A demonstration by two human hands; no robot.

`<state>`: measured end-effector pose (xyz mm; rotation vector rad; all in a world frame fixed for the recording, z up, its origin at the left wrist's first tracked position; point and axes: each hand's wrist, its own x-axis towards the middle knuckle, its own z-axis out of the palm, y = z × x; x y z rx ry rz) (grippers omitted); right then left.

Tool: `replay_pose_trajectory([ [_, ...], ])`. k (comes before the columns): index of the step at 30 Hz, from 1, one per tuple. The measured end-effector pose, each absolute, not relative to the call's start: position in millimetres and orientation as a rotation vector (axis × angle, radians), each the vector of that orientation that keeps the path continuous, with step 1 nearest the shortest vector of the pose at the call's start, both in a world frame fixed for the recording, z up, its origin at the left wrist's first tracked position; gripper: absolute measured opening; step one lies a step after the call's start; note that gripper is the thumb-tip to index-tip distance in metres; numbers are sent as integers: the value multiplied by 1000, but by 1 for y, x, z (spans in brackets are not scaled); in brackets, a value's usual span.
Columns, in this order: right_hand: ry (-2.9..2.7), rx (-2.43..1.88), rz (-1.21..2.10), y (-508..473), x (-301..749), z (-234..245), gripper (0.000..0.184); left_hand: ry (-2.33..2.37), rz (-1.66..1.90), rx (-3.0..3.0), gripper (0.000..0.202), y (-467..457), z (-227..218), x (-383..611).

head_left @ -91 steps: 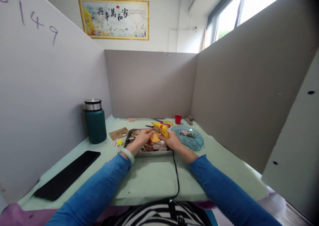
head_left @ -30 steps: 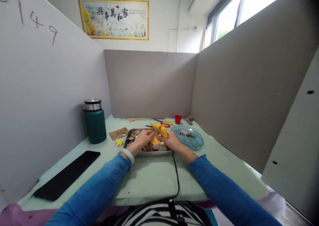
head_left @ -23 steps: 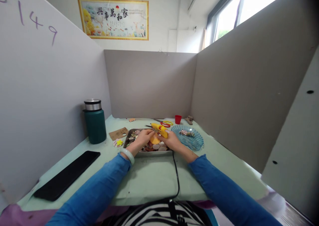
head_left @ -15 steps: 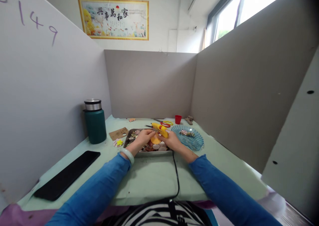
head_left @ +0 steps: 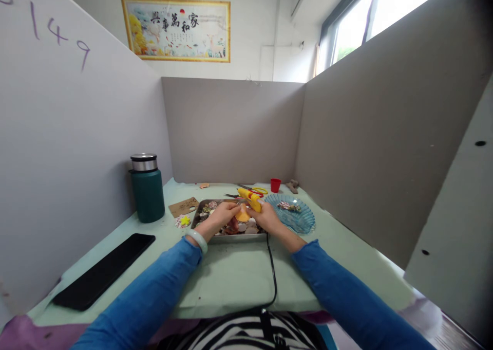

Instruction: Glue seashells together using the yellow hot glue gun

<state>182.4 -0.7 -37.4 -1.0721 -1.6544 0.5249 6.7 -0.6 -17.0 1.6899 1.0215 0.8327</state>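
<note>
Over the metal tray (head_left: 241, 238) of shells, my right hand (head_left: 267, 219) is wrapped round a yellow glue gun (head_left: 250, 199), whose nose points left and away from me. My left hand (head_left: 225, 215), wearing a pale bangle, pinches an orange shell-like piece (head_left: 242, 215) at its upper left edge. The piece hangs just below the glue gun, between my two hands. My fingers partly hide it, and whether the nozzle touches it I cannot tell. Reddish and whitish shells lie in the tray underneath.
A blue scalloped plate (head_left: 304, 224) with small patterned pieces stands right of the tray. Behind are scissors (head_left: 260, 191) and a red cup (head_left: 275, 185). Left are a brown card (head_left: 181, 208), a green flask (head_left: 148, 196) and a black phone (head_left: 106, 270). A black cord (head_left: 273, 273) runs toward me.
The glue gun has shifted slightly to the right. The orange piece has also moved a little right and up, while both hands keep their hold.
</note>
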Motion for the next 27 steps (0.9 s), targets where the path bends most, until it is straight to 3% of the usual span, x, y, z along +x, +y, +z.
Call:
replay_pose_trajectory([
  [27, -1789, -1051, 549, -9, 183, -33, 32, 1199, 1078, 1712, 31, 6, -16, 4],
])
